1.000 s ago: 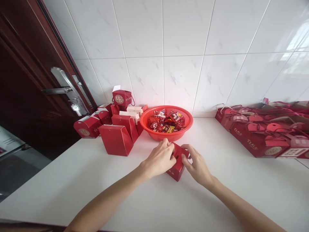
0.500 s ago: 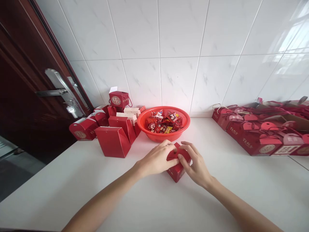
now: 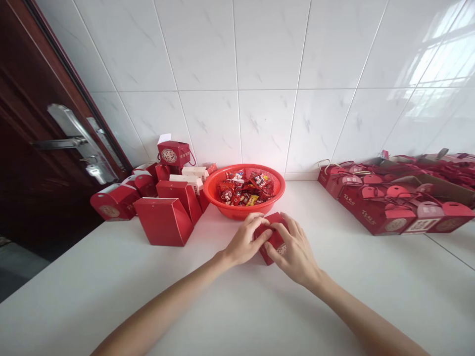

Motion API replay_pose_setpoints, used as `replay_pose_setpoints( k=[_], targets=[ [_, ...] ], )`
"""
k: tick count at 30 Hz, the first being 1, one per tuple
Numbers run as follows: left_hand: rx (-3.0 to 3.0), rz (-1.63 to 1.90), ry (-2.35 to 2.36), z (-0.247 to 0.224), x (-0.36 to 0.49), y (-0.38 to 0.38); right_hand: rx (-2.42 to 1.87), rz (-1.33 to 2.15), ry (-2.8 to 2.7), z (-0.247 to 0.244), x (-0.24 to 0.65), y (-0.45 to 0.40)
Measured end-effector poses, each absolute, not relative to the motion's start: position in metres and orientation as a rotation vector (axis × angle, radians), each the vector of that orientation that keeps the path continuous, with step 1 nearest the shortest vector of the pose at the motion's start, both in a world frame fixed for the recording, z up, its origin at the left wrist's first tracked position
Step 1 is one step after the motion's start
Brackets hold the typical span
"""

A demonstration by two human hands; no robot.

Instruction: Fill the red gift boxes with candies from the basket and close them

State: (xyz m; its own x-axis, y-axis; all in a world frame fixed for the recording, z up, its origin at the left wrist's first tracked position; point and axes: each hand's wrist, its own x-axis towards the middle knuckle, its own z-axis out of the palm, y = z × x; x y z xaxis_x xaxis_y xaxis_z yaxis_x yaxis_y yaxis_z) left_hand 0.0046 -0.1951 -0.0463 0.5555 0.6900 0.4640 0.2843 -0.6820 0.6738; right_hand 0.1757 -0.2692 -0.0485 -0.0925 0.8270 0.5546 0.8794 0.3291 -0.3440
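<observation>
A small red candy box [image 3: 267, 256] stands on the white table in front of me, with part of a round pale print showing on its side. My left hand [image 3: 248, 239] grips its top from the left, thumb and fingers bent inward. From the right, my right hand [image 3: 295, 247] closes on the same top, its thumb close to the left thumb. The fingers hide most of the box's upper part. Just behind the hands sits a red plastic basket [image 3: 243, 212] of wrapped candies [image 3: 247, 188].
Several red boxes [image 3: 163, 220] stand to the left, one with a cord handle [image 3: 174, 153] raised on top of others. Rows of red boxes [image 3: 374, 207] fill the right side. A tiled wall [image 3: 267, 118] closes off the back; a dark door [image 3: 22, 123] is at left.
The box has turned slightly between my hands, so its round print now shows. Both hands have shifted their fingers on its top. The whole view has moved a little.
</observation>
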Motion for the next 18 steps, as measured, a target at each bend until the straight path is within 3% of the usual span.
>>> replay_pose_setpoints(
  k=[9, 18],
  targets=[
    [2.198, 1.035, 0.844, -0.094, 0.01, -0.204, -1.877, 0.078, -1.85, -0.031, 0.188, -0.262],
    [2.323, 1.082, 0.808, -0.102, 0.001, -0.188, -1.575, 0.467, -1.826, -0.002, 0.257, -0.265]
  ],
)
